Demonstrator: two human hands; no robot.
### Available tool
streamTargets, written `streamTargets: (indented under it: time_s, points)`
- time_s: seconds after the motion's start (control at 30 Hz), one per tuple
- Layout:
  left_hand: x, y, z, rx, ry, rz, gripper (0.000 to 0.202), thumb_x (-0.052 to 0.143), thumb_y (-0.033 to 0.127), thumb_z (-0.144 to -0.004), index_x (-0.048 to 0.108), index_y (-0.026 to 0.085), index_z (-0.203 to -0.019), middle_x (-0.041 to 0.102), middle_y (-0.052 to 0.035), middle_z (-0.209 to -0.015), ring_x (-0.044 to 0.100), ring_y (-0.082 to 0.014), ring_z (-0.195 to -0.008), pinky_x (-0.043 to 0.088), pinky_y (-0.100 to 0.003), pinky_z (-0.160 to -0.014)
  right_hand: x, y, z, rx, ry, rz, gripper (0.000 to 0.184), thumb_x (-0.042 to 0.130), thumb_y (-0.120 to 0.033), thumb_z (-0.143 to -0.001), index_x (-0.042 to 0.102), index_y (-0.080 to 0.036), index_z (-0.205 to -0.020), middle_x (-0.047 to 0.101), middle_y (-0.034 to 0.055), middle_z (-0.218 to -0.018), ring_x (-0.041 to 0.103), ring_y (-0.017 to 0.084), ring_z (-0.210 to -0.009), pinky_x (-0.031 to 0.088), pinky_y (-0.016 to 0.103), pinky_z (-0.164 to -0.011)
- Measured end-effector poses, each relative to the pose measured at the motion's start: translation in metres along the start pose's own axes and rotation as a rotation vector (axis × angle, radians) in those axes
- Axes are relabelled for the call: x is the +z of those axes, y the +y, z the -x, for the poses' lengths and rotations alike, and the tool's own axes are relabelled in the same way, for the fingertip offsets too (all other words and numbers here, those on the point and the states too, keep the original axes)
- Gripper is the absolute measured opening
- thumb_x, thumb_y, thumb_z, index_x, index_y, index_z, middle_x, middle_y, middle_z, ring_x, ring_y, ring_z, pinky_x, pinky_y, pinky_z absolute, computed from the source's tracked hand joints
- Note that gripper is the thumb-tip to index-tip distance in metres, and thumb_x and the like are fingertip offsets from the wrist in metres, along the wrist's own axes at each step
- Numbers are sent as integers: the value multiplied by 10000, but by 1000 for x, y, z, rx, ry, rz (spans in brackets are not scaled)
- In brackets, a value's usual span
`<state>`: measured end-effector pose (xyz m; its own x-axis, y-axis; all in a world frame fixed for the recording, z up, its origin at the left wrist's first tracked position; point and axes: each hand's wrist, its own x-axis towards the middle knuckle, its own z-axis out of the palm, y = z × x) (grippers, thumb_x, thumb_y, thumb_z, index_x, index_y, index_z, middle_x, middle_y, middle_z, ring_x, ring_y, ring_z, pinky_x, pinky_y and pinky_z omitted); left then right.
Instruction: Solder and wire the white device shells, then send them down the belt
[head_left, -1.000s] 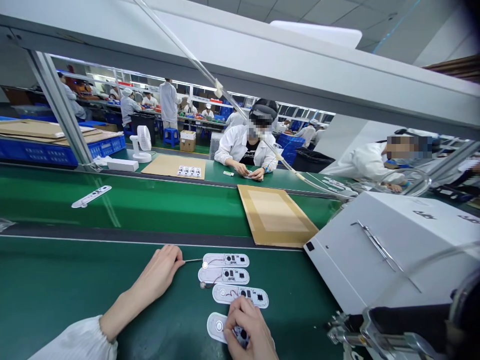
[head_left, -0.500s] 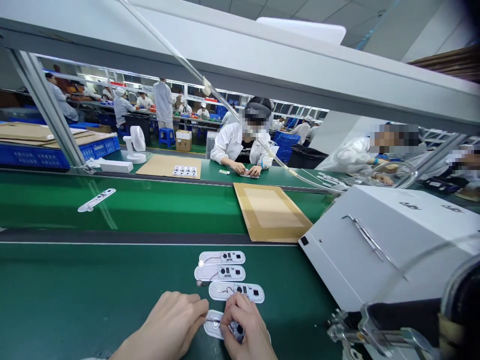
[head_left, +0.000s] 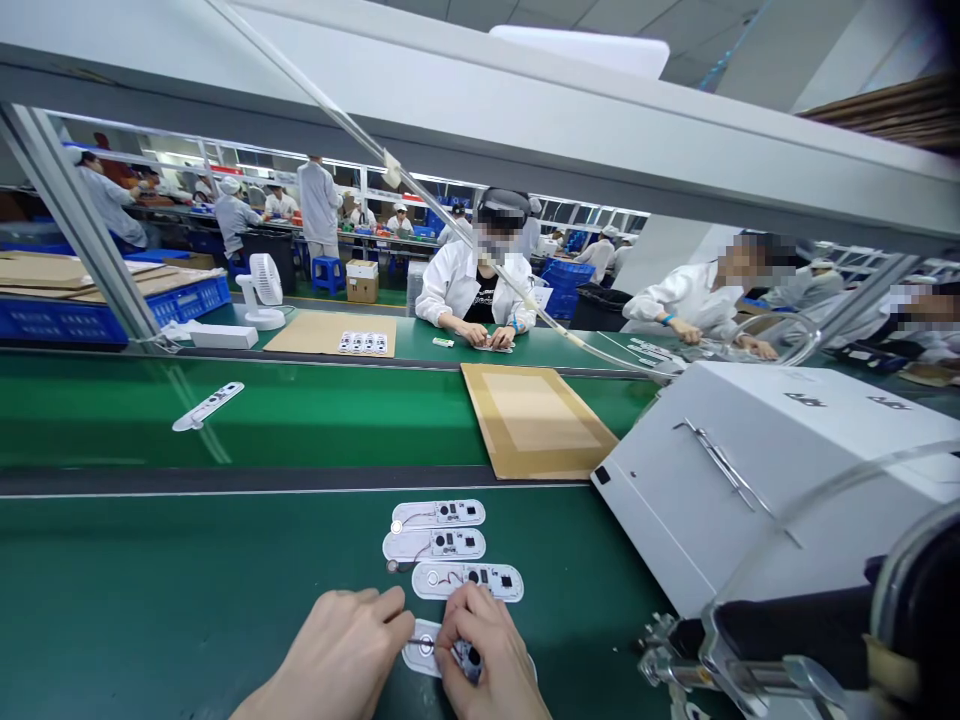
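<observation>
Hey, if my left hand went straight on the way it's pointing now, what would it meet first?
Probably the round end of the white circuit board, which the thin metal tool in your left hand already reaches. Depth is hard to judge. Your right hand lies just beyond.

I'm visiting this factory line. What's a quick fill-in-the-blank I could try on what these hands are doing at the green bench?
The hand holding the thin metal tool is the person's ____ one.
The right hand lies over the nearest white board, and ____ more boards lie in a row beyond it.
The flat sheet on the farther green belt is made of ____.

Missing words: left; three; cardboard.
</observation>
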<state>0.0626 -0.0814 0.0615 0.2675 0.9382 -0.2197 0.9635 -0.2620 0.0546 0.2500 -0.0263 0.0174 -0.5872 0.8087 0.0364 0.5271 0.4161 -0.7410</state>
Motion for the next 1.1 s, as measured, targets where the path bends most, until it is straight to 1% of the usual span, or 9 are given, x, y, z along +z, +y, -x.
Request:
streamTargets:
  time_s: [0.23,0.33,0.5,0.67,0.73,0.83,0.93,1.03,1.1]
  points:
    - [-4,1,-2,53,-14,-68,213,560,20,-864,664,204,-888,714,-56,-893,704,-246,-740,396,-289,-529,2,3,-1,-10,-9,6,194,511,-61,-810,503,-243,-741,598,9,-931,589,238,-943,431,371,-817]
    - [-2,2,-5,143,72,-96,178,607,22,-854,661,192,-855,705,-49,-824,682,-222,-700,388,-278,-514,1,3,-1,-12,-18,5,190,516,-66,-819,494,-238,-743,596,13,-938,587,238,-940,435,373,-811]
    - [-5,8,-9,347,241,-164,120,651,148,-944,672,172,-829,666,-42,-723,632,-187,-633,341,-289,-469,-3,-2,0,4,-23,-9,180,537,-79,-836,518,-243,-764,612,13,-965,592,236,-956,462,357,-819]
    - [-15,19,-12,450,183,-282,207,767,251,-885,690,169,-712,647,-41,-669,601,-185,-582,269,-356,-425,-2,-2,2,7,-31,-21,119,560,-147,-890,602,-254,-860,627,27,-993,596,252,-960,493,378,-828]
    - [-17,19,-12,453,161,-302,160,783,237,-867,705,163,-749,654,-35,-676,605,-185,-576,260,-366,-421,0,0,2,-6,-24,-18,137,563,-116,-871,601,-247,-853,627,33,-997,601,257,-965,497,390,-839]
    - [-19,10,-10,404,140,-241,74,755,130,-856,696,167,-831,690,-22,-748,640,-190,-611,272,-352,-422,0,3,0,-38,-5,-17,195,552,-42,-808,565,-236,-788,629,34,-964,616,263,-961,509,405,-845]
    - [-20,-9,-6,281,161,-60,161,651,74,-903,651,202,-805,701,8,-811,679,-191,-689,360,-312,-486,-6,1,-2,-78,16,-41,231,597,-32,-759,598,-255,-817,656,15,-947,649,262,-941,546,387,-812]
    - [-13,-36,-2,80,246,139,224,498,146,-1008,662,228,-879,702,10,-868,694,-188,-749,466,-285,-608,-19,-6,6,-159,80,-89,240,633,-71,-804,636,-287,-909,687,-5,-970,682,231,-920,571,324,-779]
    - [-1,-57,-1,-100,349,217,299,386,180,-1042,679,229,-1009,714,-26,-962,704,-211,-830,525,-313,-704,-32,-12,21,-227,182,-112,197,595,-110,-893,644,-287,-963,685,2,-962,683,205,-872,572,309,-767]
